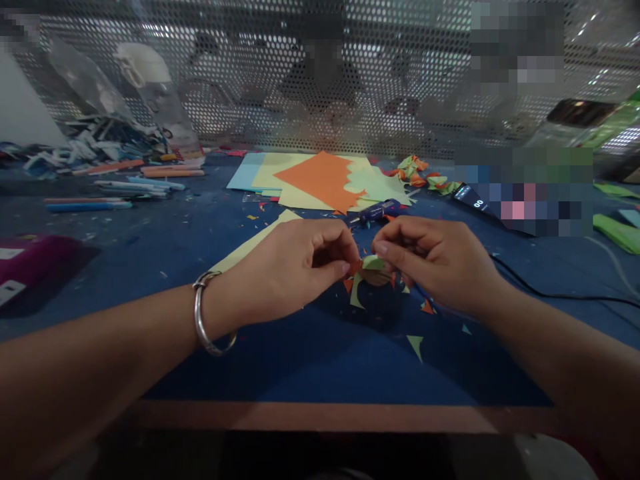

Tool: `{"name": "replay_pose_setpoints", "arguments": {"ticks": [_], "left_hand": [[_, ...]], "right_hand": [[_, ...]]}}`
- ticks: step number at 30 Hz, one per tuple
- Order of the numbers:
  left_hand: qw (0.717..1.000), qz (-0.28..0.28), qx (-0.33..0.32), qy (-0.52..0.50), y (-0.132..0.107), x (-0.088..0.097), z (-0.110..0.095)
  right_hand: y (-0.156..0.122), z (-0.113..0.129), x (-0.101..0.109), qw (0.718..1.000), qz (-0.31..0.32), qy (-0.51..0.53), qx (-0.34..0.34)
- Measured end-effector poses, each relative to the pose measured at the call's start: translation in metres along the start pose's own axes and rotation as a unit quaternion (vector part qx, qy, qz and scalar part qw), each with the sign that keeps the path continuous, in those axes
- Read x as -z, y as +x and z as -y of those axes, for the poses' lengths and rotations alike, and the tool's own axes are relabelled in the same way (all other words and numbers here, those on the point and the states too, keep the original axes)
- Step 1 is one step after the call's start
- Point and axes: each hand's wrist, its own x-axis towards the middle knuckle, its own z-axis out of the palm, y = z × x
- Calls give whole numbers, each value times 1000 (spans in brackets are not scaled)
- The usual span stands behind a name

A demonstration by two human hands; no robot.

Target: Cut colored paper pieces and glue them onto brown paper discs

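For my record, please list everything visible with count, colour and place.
Paper piece: one, orange and green, centre
Paper sheets: several, mixed, back middle
Paper curls: several, mixed, beside sheets
Paper scraps: many, mixed, around centre
Tool: one, dark blue, before sheets
Phone: one, dark, right
Cables: two, black and pale, right
Strips: several, green, right edge
Jar: one, dark lid, back right
Bottle: one, clear, back left
Sticks: several, blue and orange, left
Heap: one, mixed, back left
Case: one, purple, left edge
Table: one, blue, beneath
Panel: one, grey, behind table
Bracelet: one, silver, left wrist
Left hand: one, bare, pinching paper
Right hand: one, bare, beside paper
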Motion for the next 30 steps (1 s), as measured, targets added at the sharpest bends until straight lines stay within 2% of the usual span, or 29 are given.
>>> {"name": "replay_pose_setpoints", "arguments": {"ticks": [1,3,7,10,13,19,25,30], "left_hand": [[1000,-2,3,30,0,1,0],[997,4,11,79,0,2,0],[988,18,10,155,2,4,2],[984,-21,-17,175,4,5,6],[983,-52,-28,176,6,4,10],[980,-40,-59,184,6,4,11],[968,27,-41,246,2,7,10],[959,94,-34,265,1,8,11]], "right_hand": [[1,-4,3,999,-14,-37,1],[3,-11,10,996,4,-93,-7],[5,-17,17,984,91,-146,-51],[6,-15,16,974,132,-181,-46],[6,-13,13,967,141,-212,-29],[5,-12,10,969,133,-206,-17],[4,-13,11,980,103,-168,31],[4,-12,11,983,97,-154,33]]}}
